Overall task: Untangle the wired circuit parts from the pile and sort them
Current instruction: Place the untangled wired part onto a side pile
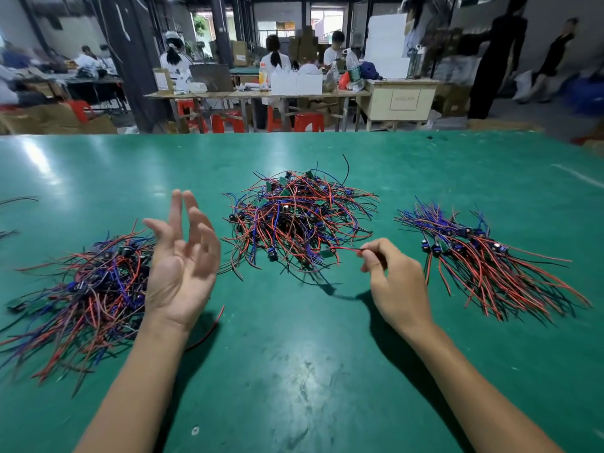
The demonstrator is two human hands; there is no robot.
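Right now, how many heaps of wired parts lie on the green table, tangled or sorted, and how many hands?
Tangled heap: 1
Sorted heaps, one left, one right: 2
Hands, left hand, right hand: 2
Total: 5

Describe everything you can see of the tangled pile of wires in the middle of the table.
The tangled central pile of red, black and blue wires is a loose mound on the green table mat, with small green circuit boards and dark round parts caught in it. Wire ends stick out all round. The right hand pinches one red wire at its near edge.
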